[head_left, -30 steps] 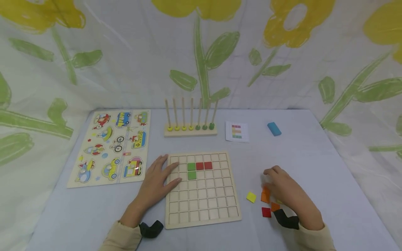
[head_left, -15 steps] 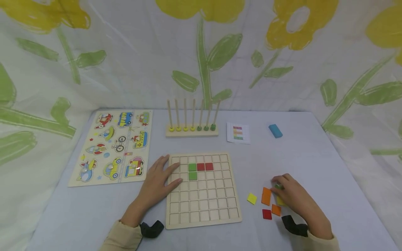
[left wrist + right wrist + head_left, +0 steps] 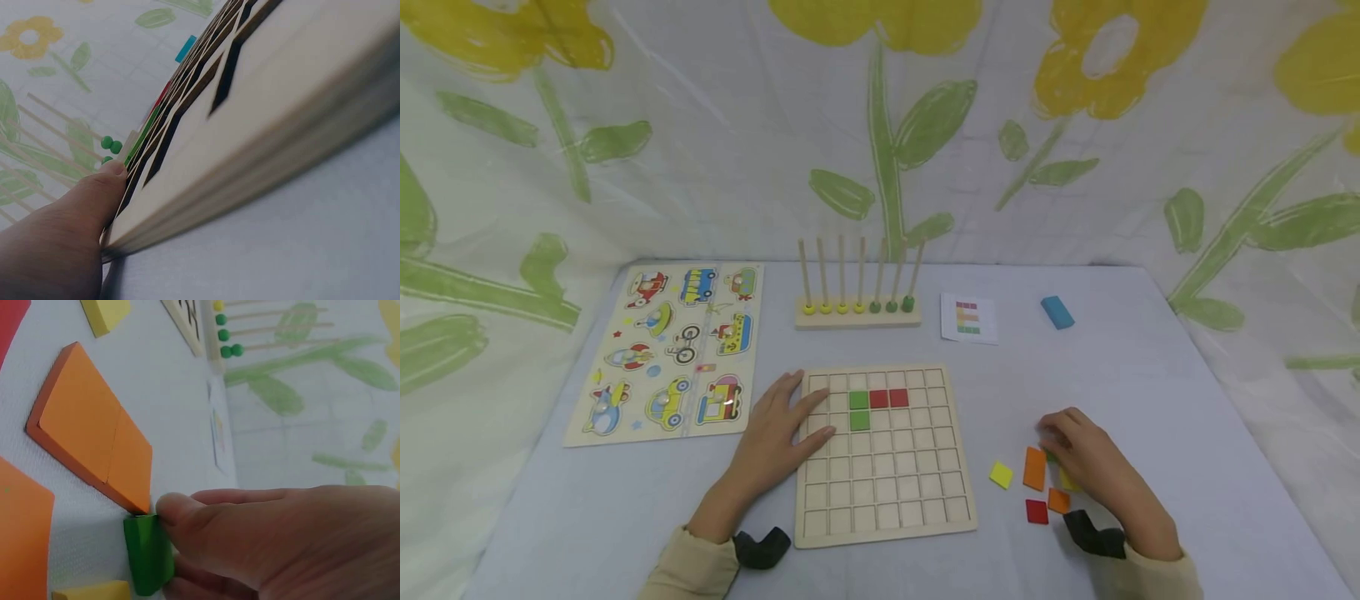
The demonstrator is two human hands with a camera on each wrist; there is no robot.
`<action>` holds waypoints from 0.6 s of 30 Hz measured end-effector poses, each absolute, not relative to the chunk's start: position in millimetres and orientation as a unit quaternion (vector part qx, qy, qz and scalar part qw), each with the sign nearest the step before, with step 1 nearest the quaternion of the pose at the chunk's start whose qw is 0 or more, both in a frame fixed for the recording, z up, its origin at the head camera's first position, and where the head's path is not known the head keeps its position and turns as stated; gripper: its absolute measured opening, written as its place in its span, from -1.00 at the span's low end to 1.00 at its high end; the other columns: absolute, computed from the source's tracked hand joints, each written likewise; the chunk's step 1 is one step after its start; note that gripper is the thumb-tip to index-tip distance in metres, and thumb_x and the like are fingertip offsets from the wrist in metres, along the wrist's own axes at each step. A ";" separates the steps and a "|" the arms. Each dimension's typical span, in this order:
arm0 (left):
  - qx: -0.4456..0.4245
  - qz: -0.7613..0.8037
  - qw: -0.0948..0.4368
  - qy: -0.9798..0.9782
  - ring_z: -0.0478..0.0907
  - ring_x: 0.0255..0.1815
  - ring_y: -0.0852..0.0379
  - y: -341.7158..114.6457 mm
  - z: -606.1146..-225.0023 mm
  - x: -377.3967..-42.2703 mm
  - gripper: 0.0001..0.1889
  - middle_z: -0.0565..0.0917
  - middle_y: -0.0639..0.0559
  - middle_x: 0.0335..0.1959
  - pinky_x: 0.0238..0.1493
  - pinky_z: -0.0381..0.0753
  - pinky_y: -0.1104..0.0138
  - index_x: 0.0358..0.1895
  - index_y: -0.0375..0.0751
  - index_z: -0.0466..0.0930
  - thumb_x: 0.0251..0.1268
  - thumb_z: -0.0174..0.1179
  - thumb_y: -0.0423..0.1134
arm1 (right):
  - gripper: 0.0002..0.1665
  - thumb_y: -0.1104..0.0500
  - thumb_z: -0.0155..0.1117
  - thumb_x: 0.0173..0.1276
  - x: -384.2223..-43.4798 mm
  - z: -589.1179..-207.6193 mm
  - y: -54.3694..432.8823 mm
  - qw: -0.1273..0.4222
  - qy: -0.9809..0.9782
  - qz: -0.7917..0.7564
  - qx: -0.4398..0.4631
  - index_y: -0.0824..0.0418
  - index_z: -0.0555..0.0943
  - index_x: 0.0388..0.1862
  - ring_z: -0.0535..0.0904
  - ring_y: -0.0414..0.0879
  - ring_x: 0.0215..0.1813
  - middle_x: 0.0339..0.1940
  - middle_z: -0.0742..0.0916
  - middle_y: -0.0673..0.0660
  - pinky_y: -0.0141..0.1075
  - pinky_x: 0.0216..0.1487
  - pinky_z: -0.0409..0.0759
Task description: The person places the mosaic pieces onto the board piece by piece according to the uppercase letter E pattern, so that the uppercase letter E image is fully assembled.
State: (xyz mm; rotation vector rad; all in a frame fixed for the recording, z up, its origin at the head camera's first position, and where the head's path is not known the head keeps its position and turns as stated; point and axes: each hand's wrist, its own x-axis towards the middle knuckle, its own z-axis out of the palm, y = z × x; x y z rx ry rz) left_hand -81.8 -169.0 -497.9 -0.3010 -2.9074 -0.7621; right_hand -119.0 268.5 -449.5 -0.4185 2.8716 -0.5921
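My left hand (image 3: 775,437) lies spread on the left edge of a wooden grid board (image 3: 883,538); its thumb (image 3: 103,187) presses the rim in the left wrist view. Two green tiles (image 3: 860,410) and two red tiles (image 3: 888,398) sit in the board's upper cells. Right of the board, my right hand (image 3: 1090,458) pinches a green square tile (image 3: 149,556), tilted up between thumb and fingers. Right beside it lie two orange tiles (image 3: 87,428) edge to edge. A yellow tile (image 3: 1069,481) is partly hidden under the hand.
Loose on the cloth are another yellow tile (image 3: 1001,475), a red tile (image 3: 1037,511) and another orange tile (image 3: 1059,500). Behind stand a peg rack with beads (image 3: 857,321), a pattern card (image 3: 968,318) and a blue block (image 3: 1057,312). A vehicle puzzle (image 3: 670,354) lies at left.
My right hand has shifted right off the orange tiles, uncovering them, then slightly back left, with a green tile at its fingers. My left hand stays on the board.
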 end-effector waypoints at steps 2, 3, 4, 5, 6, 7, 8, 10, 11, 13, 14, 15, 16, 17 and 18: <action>-0.099 -0.252 0.061 -0.961 -0.03 0.53 -0.14 -169.4 -497.7 -81.5 -0.38 0.16 -0.12 0.48 0.39 0.07 -0.16 0.33 0.13 0.40 0.24 0.13 0.25 | -0.71 0.30 0.32 0.26 -119.8 -449.6 267.9 0.085 0.966 -0.201 -0.143 0.23 0.58 -0.04 0.54 -0.06 -0.14 -0.11 0.60 0.11 -0.11 -0.06 0.65; -0.099 -0.253 0.061 -0.960 -0.03 0.53 -0.14 -169.5 -497.6 -81.5 -0.38 0.16 -0.12 0.48 0.39 0.07 -0.16 0.33 0.12 0.40 0.24 0.13 0.24 | -0.71 0.29 0.33 0.25 -119.9 -449.3 267.7 0.083 0.966 -0.200 -0.141 0.23 0.58 -0.04 0.55 -0.05 -0.13 -0.10 0.60 0.12 -0.10 -0.05 0.65; -0.099 -0.254 0.062 -0.960 -0.03 0.53 -0.14 -169.5 -497.3 -81.4 -0.38 0.16 -0.12 0.48 0.39 0.07 -0.16 0.33 0.12 0.40 0.24 0.13 0.24 | -0.70 0.28 0.34 0.25 -119.8 -448.9 267.7 0.085 0.967 -0.199 -0.138 0.24 0.58 -0.03 0.55 -0.03 -0.12 -0.09 0.59 0.13 -0.08 -0.04 0.65; -0.100 -0.254 0.062 -0.960 -0.03 0.53 -0.14 -169.5 -497.2 -81.4 -0.38 0.16 -0.12 0.48 0.40 0.07 -0.16 0.33 0.12 0.40 0.24 0.13 0.24 | -0.69 0.27 0.34 0.25 -119.3 -448.2 267.8 0.088 0.968 -0.197 -0.132 0.24 0.58 -0.02 0.55 -0.02 -0.11 -0.09 0.59 0.14 -0.07 -0.04 0.64; -0.101 -0.255 0.063 -0.960 -0.03 0.53 -0.14 -169.4 -497.0 -81.4 -0.39 0.17 -0.12 0.48 0.40 0.07 -0.16 0.33 0.11 0.40 0.24 0.14 0.23 | -0.68 0.25 0.35 0.24 -118.5 -447.4 268.0 0.095 0.968 -0.194 -0.125 0.25 0.57 -0.02 0.55 -0.01 -0.12 -0.09 0.59 0.15 -0.06 -0.04 0.64; -0.101 -0.256 0.063 -0.959 -0.03 0.53 -0.14 -169.2 -496.6 -81.4 -0.39 0.17 -0.12 0.48 0.40 0.06 -0.16 0.33 0.11 0.40 0.24 0.14 0.23 | -0.66 0.23 0.36 0.24 -117.5 -446.5 268.3 0.101 0.970 -0.189 -0.118 0.26 0.57 -0.01 0.54 -0.01 -0.12 -0.09 0.58 0.16 -0.04 -0.04 0.64; -0.102 -0.257 0.062 -0.959 -0.04 0.53 -0.14 -168.9 -496.4 -81.4 -0.38 0.16 -0.12 0.48 0.40 0.06 -0.16 0.33 0.11 0.40 0.25 0.13 0.24 | -0.65 0.22 0.37 0.23 -116.3 -445.6 268.8 0.107 0.971 -0.185 -0.111 0.27 0.56 -0.02 0.53 -0.01 -0.15 -0.11 0.58 0.17 -0.04 -0.06 0.64; -0.102 -0.258 0.060 -0.959 -0.04 0.53 -0.13 -168.7 -496.1 -81.6 -0.38 0.16 -0.12 0.48 0.40 0.06 -0.16 0.34 0.12 0.40 0.25 0.13 0.24 | -0.64 0.19 0.38 0.23 -114.4 -444.3 270.3 0.117 0.972 -0.173 -0.104 0.29 0.56 -0.03 0.50 -0.03 -0.20 -0.15 0.58 0.17 -0.07 -0.11 0.64; -0.102 -0.258 0.060 -0.959 -0.04 0.53 -0.13 -168.6 -496.1 -81.7 -0.38 0.16 -0.12 0.48 0.40 0.06 -0.16 0.33 0.12 0.40 0.25 0.13 0.24 | -0.64 0.19 0.38 0.22 -113.6 -444.3 271.2 0.119 0.973 -0.169 -0.104 0.29 0.56 -0.03 0.49 -0.05 -0.23 -0.18 0.58 0.16 -0.10 -0.15 0.63; -0.101 -0.257 0.058 -0.959 -0.05 0.53 -0.13 -168.5 -496.0 -81.8 -0.38 0.16 -0.12 0.48 0.40 0.05 -0.16 0.34 0.12 0.39 0.25 0.12 0.25 | -0.65 0.19 0.38 0.22 -112.9 -444.8 272.7 0.115 0.973 -0.164 -0.111 0.29 0.56 -0.05 0.47 -0.08 -0.27 -0.23 0.59 0.13 -0.15 -0.20 0.61; -0.100 -0.256 0.057 -0.960 -0.05 0.53 -0.13 -168.5 -496.2 -82.0 -0.38 0.16 -0.11 0.48 0.41 0.05 -0.15 0.34 0.13 0.39 0.25 0.11 0.25 | -0.66 0.20 0.38 0.22 -113.2 -445.5 273.4 0.110 0.973 -0.164 -0.117 0.29 0.56 -0.06 0.46 -0.09 -0.29 -0.25 0.59 0.11 -0.17 -0.22 0.59; -0.100 -0.255 0.057 -0.960 -0.05 0.53 -0.13 -168.6 -496.4 -82.1 -0.38 0.16 -0.11 0.48 0.41 0.05 -0.15 0.34 0.13 0.39 0.25 0.11 0.25 | -0.67 0.21 0.38 0.22 -113.6 -446.1 273.8 0.105 0.973 -0.166 -0.123 0.29 0.56 -0.06 0.47 -0.10 -0.28 -0.25 0.59 0.10 -0.17 -0.22 0.61; -0.100 -0.254 0.057 -0.960 -0.05 0.53 -0.13 -168.6 -496.5 -82.2 -0.38 0.16 -0.11 0.48 0.40 0.05 -0.15 0.34 0.13 0.39 0.25 0.11 0.25 | -0.67 0.22 0.38 0.21 -114.2 -446.5 274.0 0.099 0.972 -0.167 -0.130 0.29 0.57 -0.06 0.48 -0.10 -0.27 -0.25 0.59 0.09 -0.16 -0.21 0.62; -0.100 -0.254 0.058 -0.960 -0.05 0.53 -0.14 -168.6 -496.7 -82.3 -0.38 0.16 -0.11 0.48 0.40 0.05 -0.16 0.34 0.13 0.39 0.25 0.11 0.26 | -0.67 0.23 0.38 0.21 -114.6 -447.1 274.0 0.093 0.972 -0.169 -0.134 0.28 0.57 -0.06 0.49 -0.10 -0.25 -0.23 0.60 0.09 -0.15 -0.18 0.64; -0.100 -0.254 0.057 -0.960 -0.05 0.53 -0.14 -168.7 -496.9 -82.5 -0.38 0.16 -0.11 0.48 0.40 0.05 -0.16 0.34 0.14 0.39 0.25 0.11 0.26 | -0.67 0.24 0.38 0.21 -115.4 -447.3 273.9 0.089 0.972 -0.169 -0.138 0.28 0.57 -0.06 0.50 -0.09 -0.23 -0.21 0.61 0.10 -0.13 -0.14 0.64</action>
